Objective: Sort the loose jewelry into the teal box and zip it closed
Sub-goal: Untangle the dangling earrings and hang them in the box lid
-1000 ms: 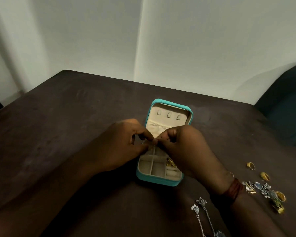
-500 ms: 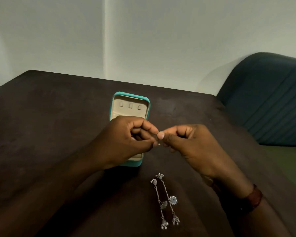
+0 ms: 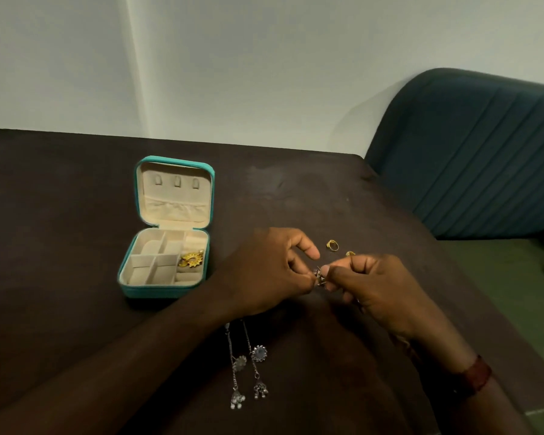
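Left hand: the left hand (image 3: 266, 271) hovers above the desk, right of the box, thumb and fingertips pinched together on a small silver piece (image 3: 319, 276); the index finger is lifted and curled.
Right hand: the right hand (image 3: 379, 291) meets the left at the same piece, thumb and forefinger nipped on its other side; a dark reddish band (image 3: 476, 376) sits on that wrist.
Silver piece: tiny and partly hidden between the fingertips of both hands; what kind of jewelry it is cannot be told.
Teal box: the teal box (image 3: 167, 291) stands open on the left part of the desk, its lid tilted back, cream lining inside with three small tabs and a pocket in the lid.
Box contents: a gold ornament (image 3: 191, 259) lies in the right-hand compartment of the divided tray; the other compartments that show look bare.
Silver drop earrings: a pair of long silver drop earrings (image 3: 247, 368) lies on the desk near the person, their upper ends hidden under the left wrist.
Gold rings: one gold ring (image 3: 332, 245) lies just beyond the hands; a second gold piece (image 3: 350, 253) peeks out beside the right hand's knuckles.
Desk: dark brown desk (image 3: 60, 215), set against a pale wall.
Chair: a dark teal padded chair (image 3: 471, 152) stands at the desk's right side.
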